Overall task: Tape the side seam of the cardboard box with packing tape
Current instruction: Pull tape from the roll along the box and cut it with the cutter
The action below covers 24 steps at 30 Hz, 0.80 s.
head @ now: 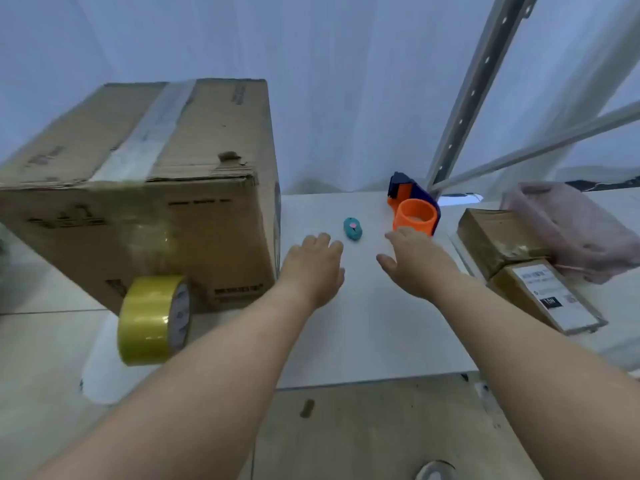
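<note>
Both forearms reach out over the white table (363, 341), left hand (313, 268) and right hand (420, 263) with fingers spread, holding nothing. Tape roll (154, 318) stands on edge just in front of the cardboard box (145, 202), its hole facing right, with a clear strip seemingly running from it up the box's near face. Looks like mid-taping to me. Right fingertips sit just short of the orange dispenser (414, 213), a teal cutter (353, 229) between the hands, so the next move is probably grabbing something to cut the strip.

A packing station: taped parcels (526, 258) beside slotted metal shelving (474, 95) on a white table (374, 327).
</note>
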Each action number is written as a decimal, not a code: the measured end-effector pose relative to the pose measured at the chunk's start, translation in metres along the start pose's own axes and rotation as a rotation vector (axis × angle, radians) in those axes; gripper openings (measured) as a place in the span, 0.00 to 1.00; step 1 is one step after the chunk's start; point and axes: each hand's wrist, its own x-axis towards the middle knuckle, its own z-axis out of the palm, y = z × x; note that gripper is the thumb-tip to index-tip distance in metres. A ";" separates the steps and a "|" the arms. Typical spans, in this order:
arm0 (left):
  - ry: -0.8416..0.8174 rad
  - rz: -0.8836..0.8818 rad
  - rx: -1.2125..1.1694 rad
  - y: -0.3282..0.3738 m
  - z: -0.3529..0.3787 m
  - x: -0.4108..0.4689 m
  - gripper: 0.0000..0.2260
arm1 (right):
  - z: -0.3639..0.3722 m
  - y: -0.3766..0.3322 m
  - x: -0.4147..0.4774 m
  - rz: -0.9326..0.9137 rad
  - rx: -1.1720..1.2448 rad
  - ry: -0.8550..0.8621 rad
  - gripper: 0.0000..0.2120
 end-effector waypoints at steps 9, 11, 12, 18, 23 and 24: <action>-0.032 -0.226 -0.234 -0.016 0.035 0.036 0.22 | 0.036 -0.014 0.088 -0.073 0.130 -0.194 0.25; -0.034 -0.218 -0.225 -0.019 0.038 0.039 0.21 | 0.044 -0.013 0.098 -0.102 0.111 -0.228 0.24; -0.032 -0.213 -0.229 -0.019 0.038 0.040 0.21 | 0.047 -0.013 0.099 -0.109 0.128 -0.222 0.24; -0.044 -0.218 -0.237 -0.022 0.034 0.041 0.20 | 0.059 -0.001 0.077 -0.093 0.382 0.077 0.09; -0.015 -0.188 -0.236 -0.014 0.026 0.036 0.19 | 0.050 -0.003 0.067 0.077 0.485 0.017 0.22; -0.011 -0.180 -0.233 -0.012 0.024 0.033 0.19 | 0.048 -0.003 0.066 0.098 0.464 -0.006 0.23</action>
